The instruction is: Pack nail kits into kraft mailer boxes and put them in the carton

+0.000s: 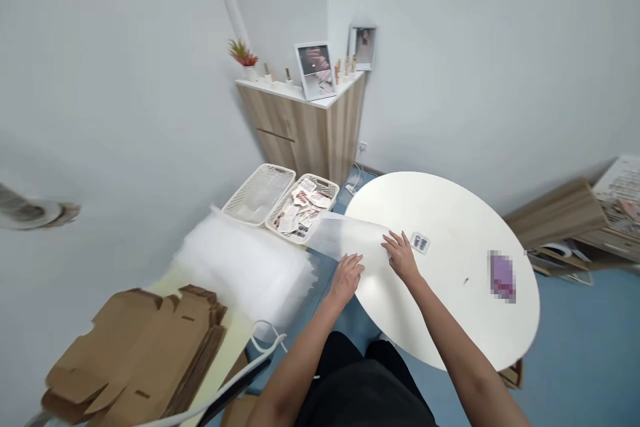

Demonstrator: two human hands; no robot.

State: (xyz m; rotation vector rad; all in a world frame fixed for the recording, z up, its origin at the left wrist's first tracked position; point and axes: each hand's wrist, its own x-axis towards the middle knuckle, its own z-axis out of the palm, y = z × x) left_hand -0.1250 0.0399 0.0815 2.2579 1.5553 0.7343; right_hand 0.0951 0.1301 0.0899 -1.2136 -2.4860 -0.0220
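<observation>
A thin translucent plastic sheet (373, 230) lies partly on the round white table (450, 213), its left end reaching out over the table's edge towards the baskets. My left hand (347, 278) is at the near edge of this sheet, fingers stretched forward and slightly bent. On the sheet's right end rests my right hand (401, 257), fingers spread. Just right of that hand lies a small clear pack (420, 243) with dark and reddish pieces inside. Farther right on the table is a blurred-out purple item (502, 276).
Left of me are a thick stack of white translucent sheets (245, 260) and flattened brown cardboard boxes (135, 353). Two white baskets stand behind: one (240, 213) with clear plastic, one (327, 182) with printed packets. A wooden cabinet (310, 130) fills the corner; a white cable (265, 347) hangs nearby.
</observation>
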